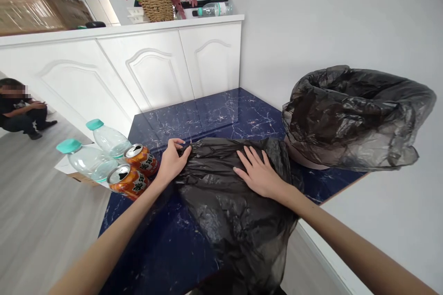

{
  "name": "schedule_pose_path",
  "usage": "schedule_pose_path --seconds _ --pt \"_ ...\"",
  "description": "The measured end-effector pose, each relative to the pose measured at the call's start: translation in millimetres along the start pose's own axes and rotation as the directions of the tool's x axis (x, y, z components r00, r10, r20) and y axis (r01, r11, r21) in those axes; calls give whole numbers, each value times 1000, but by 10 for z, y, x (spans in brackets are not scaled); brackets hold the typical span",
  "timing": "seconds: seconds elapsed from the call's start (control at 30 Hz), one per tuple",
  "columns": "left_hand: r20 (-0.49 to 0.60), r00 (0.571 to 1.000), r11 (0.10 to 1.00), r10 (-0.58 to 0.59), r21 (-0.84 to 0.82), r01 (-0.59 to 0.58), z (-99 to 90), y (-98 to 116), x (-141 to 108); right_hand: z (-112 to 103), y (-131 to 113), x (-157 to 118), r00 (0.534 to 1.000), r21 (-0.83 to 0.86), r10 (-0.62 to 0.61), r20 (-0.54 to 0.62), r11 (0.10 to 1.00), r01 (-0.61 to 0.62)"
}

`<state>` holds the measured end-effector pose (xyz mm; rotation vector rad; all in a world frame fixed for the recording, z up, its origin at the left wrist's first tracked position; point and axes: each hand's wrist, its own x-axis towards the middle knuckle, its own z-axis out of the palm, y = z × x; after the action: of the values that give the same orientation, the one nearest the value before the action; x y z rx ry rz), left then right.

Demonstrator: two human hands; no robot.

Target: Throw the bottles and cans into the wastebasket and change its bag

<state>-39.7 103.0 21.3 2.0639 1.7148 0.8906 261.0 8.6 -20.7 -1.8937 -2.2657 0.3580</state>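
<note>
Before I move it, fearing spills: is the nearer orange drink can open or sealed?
Open: the nearer orange drink can shows a dark hole in its lid.

Soft, bright light is filling the room. The glossy counter is mirroring the white cabinet towards twelve o'clock, and pale glints are speckling the black bag below centre. The wide lens is stretching the forearms towards eight and four o'clock; pixel blocks are masking part of the seated person at nine.
</note>
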Motion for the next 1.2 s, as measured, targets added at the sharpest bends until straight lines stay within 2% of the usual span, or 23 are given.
schedule_pose_path --seconds 0.1,0.17,0.2,0.23,0.27,0.33,0.37,0.43,0.5,0.53,0.63,0.73,0.77,0.9,0.97,1.07,1.1,1.13,1.17,1.2 --pt "13 998 995 68 71 -69 -47 25 -165 -121 38 10 1000 -1 0 -14 1000 0" --pt "41 981 976 189 104 -192 -69 92 -264 -214 -142 -59 999 4 -18 -37 1000 18" --pt "89 956 950 281 117 -290 -77 122 -295 -247 -280 -121 998 9 -49 -50 999 49" --pt "164 911 909 379 120 -399 -82 143 -313 -263 -436 -203 991 29 -112 -70 993 114" --pt "257 848 858 464 110 -502 -80 150 -320 -258 -597 -302 980 49 -181 -83 981 186" --pt "443 712 770 546 70 -634 -51 120 -317 -177 -891 -541 947 67 -310 -88 946 316" --pt "505 672 756 542 57 -652 -25 89 -317 -103 -1005 -672 930 62 -356 -96 930 362" --pt "572 642 752 511 65 -656 39 16 -338 87 -1141 -927 870 29 -478 -116 874 484" --pt "585 647 751 489 96 -654 94 -45 -390 269 -1145 -1146 795 -71 -588 -149 808 585" --pt "579 656 751 484 110 -651 111 -66 -424 332 -1102 -1237 775 -141 -609 -169 793 593" --pt "546 693 769 471 132 -626 96 -96 -536 342 -843 -1442 772 -316 -594 -228 795 518" --pt "528 704 792 475 93 -603 -12 -88 -636 115 -521 -1573 796 -356 -565 -219 806 473" --pt "530 692 793 491 58 -607 -59 -79 -664 14 -429 -1600 811 -353 -547 -207 815 459" --pt "546 589 761 595 -149 -631 -238 -34 -749 -372 -180 -1611 860 -294 -436 -265 886 358" --pt "542 579 762 609 -196 -618 -295 -23 -779 -547 -96 -1564 880 -223 -349 -321 931 288" --pt "528 608 782 593 -196 -592 -334 -20 -836 -820 -31 -1472 916 -100 -179 -358 983 153" --pt "515 624 790 587 -200 -579 -335 -14 -863 -906 -56 -1445 916 -90 -130 -380 991 103" --pt "494 650 804 578 -207 -557 -331 -2 -896 -979 -117 -1424 903 -97 -95 -418 994 59" --pt "468 685 824 558 -216 -523 -320 18 -932 -1032 -220 -1409 872 -121 -78 -483 992 21" --pt "440 729 850 525 -228 -474 -304 45 -972 -1055 -364 -1398 815 -140 -63 -576 990 -22"
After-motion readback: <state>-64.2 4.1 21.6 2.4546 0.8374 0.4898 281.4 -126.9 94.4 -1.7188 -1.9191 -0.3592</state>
